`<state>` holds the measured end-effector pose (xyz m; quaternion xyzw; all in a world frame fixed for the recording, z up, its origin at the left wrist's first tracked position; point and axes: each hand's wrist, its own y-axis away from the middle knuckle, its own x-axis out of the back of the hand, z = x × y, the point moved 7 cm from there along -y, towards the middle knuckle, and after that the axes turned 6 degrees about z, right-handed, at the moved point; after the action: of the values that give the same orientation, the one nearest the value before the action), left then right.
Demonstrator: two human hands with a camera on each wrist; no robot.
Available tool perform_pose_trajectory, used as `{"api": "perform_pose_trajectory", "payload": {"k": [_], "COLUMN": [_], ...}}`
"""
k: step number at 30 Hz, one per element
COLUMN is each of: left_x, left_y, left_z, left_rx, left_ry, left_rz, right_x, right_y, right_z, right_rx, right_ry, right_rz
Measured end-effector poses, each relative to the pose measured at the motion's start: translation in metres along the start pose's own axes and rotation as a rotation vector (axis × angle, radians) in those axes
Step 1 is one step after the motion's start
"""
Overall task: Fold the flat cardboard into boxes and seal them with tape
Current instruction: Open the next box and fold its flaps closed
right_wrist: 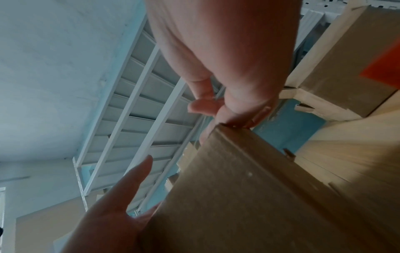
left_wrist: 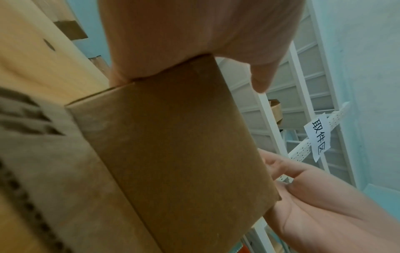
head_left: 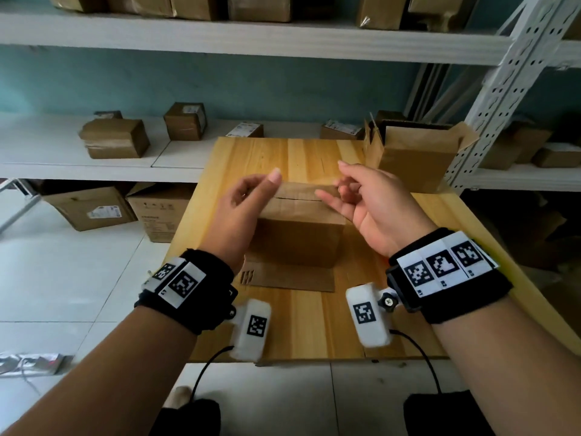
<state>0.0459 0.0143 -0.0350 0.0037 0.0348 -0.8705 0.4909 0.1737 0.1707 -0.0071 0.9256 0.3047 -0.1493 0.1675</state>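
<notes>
- Left hand [head_left: 243, 204]: raised, back toward the head camera, fingers loosely curled, thumb extended upward; nothing gripped.
- Right hand [head_left: 369, 199]: raised, palm turned inward, fingers loosely curled, index finger extended.
- Both forearms: extended forward, each wrist banded.

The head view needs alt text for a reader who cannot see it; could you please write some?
Two hands, left and right, hover at the closed top flaps of a small cardboard box on a wooden table. An open box stands behind; shelves hold parcels.
</notes>
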Motion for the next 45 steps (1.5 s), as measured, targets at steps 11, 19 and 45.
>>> {"api": "perform_pose_trajectory", "payload": {"k": [11,19,45], "left_x": [0.003,-0.002,-0.014], "left_y": [-0.007,-0.01,-0.004], "left_z": [-0.016,-0.019,-0.016], "left_rx": [0.036,0.032,0.084], "left_ry": [0.013,-0.001,0.104], "left_rz": [-0.163,-0.144,-0.142], "right_x": [-0.001,-0.007,-0.032], "right_y": [-0.004,0.001,0.036], "right_z": [-0.007,-0.03,-0.069], "right_rx": [0.001,0.088,0.345], "right_ry": [0.13,0.311,0.544], "right_rz": [-0.055,-0.09,-0.143]}}
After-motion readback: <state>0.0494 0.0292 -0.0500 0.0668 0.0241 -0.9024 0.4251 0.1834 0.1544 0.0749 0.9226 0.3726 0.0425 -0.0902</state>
